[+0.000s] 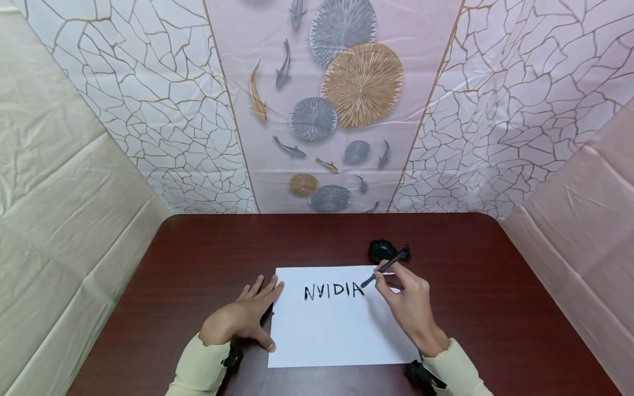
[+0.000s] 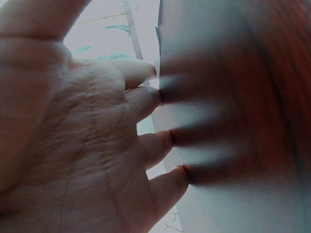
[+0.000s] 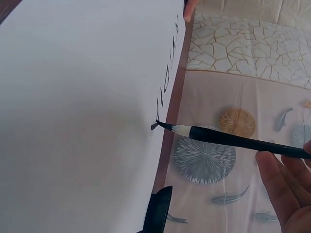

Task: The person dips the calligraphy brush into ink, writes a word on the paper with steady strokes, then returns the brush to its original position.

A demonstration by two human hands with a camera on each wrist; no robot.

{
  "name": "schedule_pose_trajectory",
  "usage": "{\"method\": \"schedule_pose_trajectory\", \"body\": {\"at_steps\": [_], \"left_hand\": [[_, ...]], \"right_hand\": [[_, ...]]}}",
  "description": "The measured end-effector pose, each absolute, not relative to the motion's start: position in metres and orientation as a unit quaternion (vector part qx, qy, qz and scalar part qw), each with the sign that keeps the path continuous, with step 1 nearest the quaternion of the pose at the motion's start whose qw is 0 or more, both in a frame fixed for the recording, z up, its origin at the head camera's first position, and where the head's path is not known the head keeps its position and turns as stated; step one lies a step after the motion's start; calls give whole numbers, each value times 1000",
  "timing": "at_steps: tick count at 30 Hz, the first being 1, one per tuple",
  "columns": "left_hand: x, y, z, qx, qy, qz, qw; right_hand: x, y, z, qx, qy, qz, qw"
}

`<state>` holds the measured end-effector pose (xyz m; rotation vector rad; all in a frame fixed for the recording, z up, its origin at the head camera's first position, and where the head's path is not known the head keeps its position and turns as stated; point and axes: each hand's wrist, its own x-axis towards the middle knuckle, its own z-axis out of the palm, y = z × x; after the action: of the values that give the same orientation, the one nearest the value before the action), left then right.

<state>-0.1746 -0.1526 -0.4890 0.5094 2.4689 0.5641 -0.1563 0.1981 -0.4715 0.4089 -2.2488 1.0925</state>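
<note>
A white sheet of paper lies on the table, with "NVIDIA" lettered in black across its upper part. My right hand pinches a dark-handled ink brush, also seen slanting in from the right in the right wrist view. The brush's black tip is right at the last letter A. Spread flat at the paper's left edge, my left hand rests with its thumb and index fingertip at the sheet's border. In the left wrist view, its fingertips touch the dark tabletop.
A small black dish stands behind the paper's upper right corner, partly behind the brush. The reddish-brown table runs back to a patterned cloth wall. Pale cloth sides flank it. Both wrists wear dark straps below cream sleeves.
</note>
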Motion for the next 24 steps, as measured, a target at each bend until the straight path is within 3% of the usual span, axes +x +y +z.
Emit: {"method": "schedule_pose_trajectory", "body": {"at_steps": [12, 24], "left_hand": [[-183, -163, -508, 213, 911, 221, 276], [-177, -158, -493, 198, 917, 208, 278]], "right_hand": [[-155, 208, -455, 148, -836, 410, 334], [-155, 224, -441, 134, -827, 420, 349]]}}
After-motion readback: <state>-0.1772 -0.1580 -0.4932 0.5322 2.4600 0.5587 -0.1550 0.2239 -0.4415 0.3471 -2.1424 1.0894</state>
